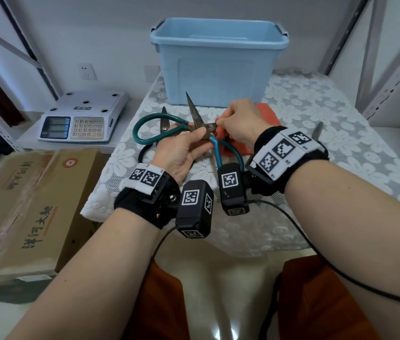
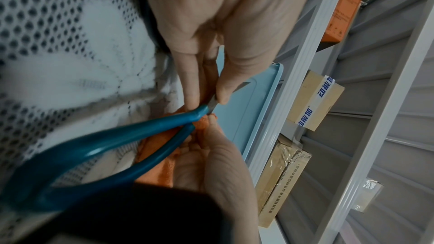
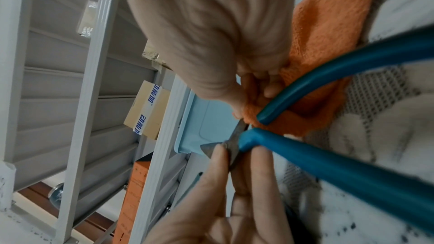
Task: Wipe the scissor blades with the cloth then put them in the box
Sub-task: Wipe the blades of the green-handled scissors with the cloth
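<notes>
Lace tablecloth (image 1: pixel 304 99) covered the small table I was watching, metal shelving on both sides. Blue box (image 1: pixel 218 67) sat open at the back edge, a scale (image 1: pixel 81 119) off to the left. My left hand (image 1: pixel 181 150) pinched the scissors (image 1: pixel 195 116) near the pivot, blades up. My right hand (image 1: pixel 240 123) gripped the orange cloth (image 1: pixel 225 143) against them, just in front of the box.
</notes>
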